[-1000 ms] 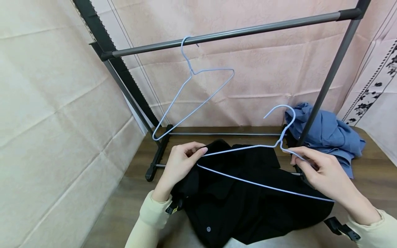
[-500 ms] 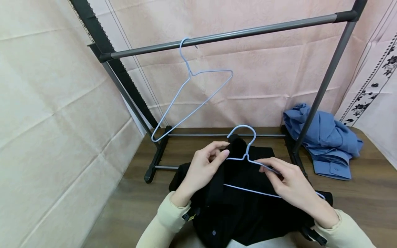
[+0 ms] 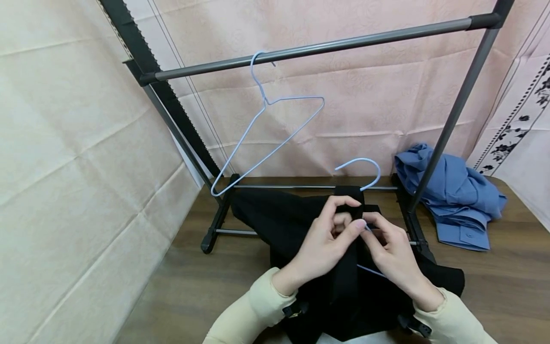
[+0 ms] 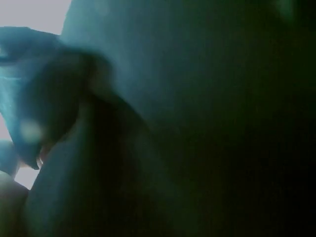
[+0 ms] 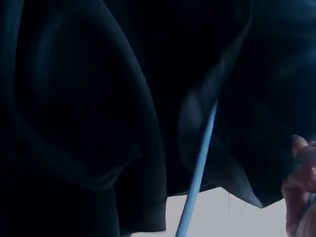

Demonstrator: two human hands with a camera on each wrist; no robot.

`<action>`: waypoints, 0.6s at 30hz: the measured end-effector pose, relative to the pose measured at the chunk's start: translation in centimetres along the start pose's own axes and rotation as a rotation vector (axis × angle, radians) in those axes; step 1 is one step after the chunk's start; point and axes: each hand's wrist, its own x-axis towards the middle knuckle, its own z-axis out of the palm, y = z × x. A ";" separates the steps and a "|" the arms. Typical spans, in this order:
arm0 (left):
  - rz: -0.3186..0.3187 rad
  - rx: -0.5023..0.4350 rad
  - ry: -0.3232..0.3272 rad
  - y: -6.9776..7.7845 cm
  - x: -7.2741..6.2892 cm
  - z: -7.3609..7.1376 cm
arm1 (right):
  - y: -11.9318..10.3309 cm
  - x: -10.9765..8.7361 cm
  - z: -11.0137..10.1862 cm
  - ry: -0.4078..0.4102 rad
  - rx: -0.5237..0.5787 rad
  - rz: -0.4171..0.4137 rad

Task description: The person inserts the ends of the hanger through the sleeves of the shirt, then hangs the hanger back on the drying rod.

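Note:
My left hand [image 3: 322, 246] pinches the front edge of a black button shirt [image 3: 275, 210] near its collar, thumb and index finger together. Right beside it my right hand [image 3: 395, 255] grips a light blue wire hanger [image 3: 375, 168] just below its hook. The hook rises above the collar. Black cloth covers the hanger's left side, while a piece of its bottom bar shows between the hands. In the right wrist view that bar [image 5: 197, 173] runs into the dark cloth, with fingertips [image 5: 298, 182] at the right edge. The left wrist view is mostly dark, blurred fabric [image 4: 163, 163].
A dark metal clothes rack [image 3: 326, 51] stands over the wooden table [image 3: 172, 291]. From its rail hangs another blue wire hanger [image 3: 245, 136] with nothing on it. A crumpled blue garment [image 3: 455, 186] lies by the rack's right leg. Cloth sheets [image 3: 86, 167] enclose the space.
The hands have come together at the collar. The hanger shifted left, then a little right, and its left side went under the black cloth. The shirt's left part now spreads farther up and left.

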 end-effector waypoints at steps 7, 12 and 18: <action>0.006 0.133 -0.120 0.6 -0.1 0.0 | 0.4 -0.3 -0.1 0.087 0.078 -0.071; 0.115 0.287 -0.188 1.9 -0.6 -0.9 | 0.2 -0.2 -0.5 0.151 0.097 -0.099; 0.473 0.561 0.020 3.3 -0.3 -3.1 | 0.3 0.2 -0.6 0.182 0.294 -0.161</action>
